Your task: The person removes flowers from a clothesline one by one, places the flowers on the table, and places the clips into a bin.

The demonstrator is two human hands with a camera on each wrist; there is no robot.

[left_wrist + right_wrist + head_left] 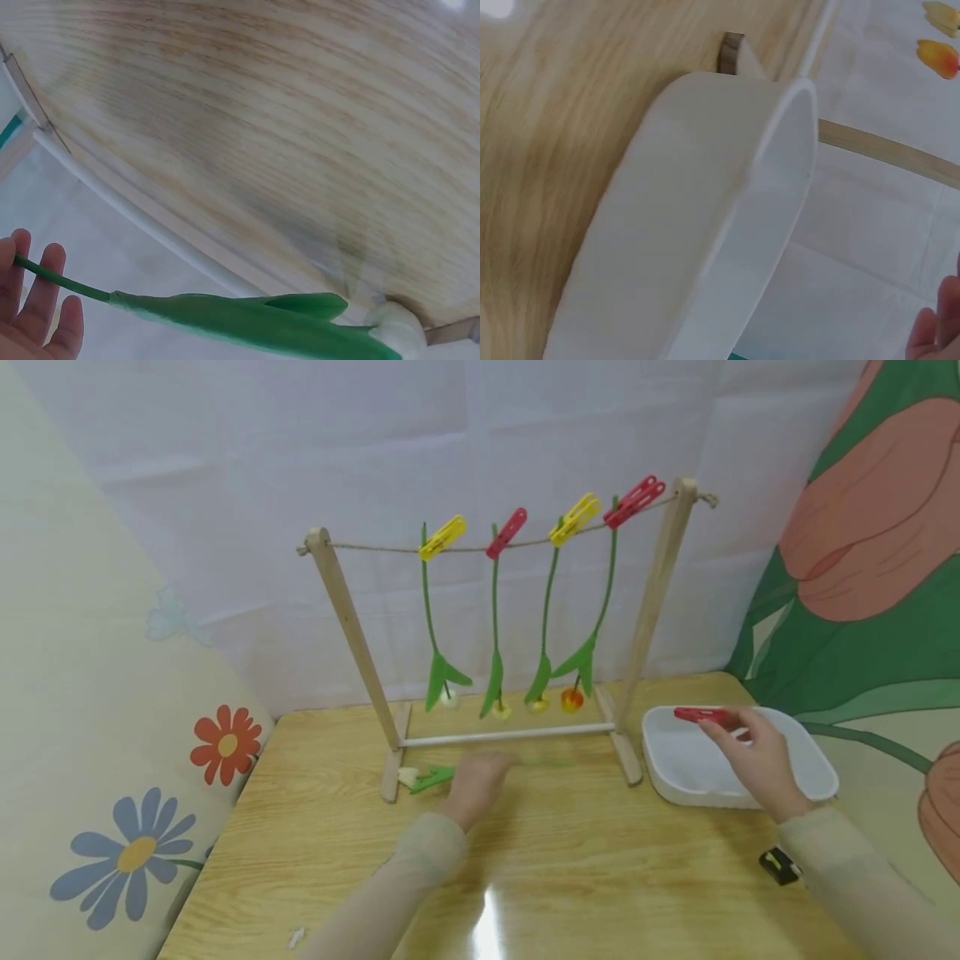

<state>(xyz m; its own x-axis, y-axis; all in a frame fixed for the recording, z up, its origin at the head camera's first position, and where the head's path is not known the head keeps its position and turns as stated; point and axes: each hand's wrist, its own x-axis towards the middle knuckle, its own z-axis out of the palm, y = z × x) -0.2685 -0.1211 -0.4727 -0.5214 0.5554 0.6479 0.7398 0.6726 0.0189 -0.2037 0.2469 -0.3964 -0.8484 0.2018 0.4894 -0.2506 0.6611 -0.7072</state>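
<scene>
My left hand (480,783) pinches the green stem of an artificial white tulip (225,319) low over the table, in front of the wooden rack. Its pale bloom (408,777) points left, and its leaves show plainly in the left wrist view. Above the white basin (660,781), my right hand (761,764) pinches a red clothespin (692,714) between thumb and fingers. In the right wrist view only some fingertips (949,300) show at the edge, and the clothespin is out of sight.
A twine line (382,549) spans the rack's posts (352,639). Several tulips hang upside down from it by yellow clothespins (442,537) and red clothespins (634,502). A white crossbar (517,734) joins the feet. A small black object (778,866) lies near my right sleeve.
</scene>
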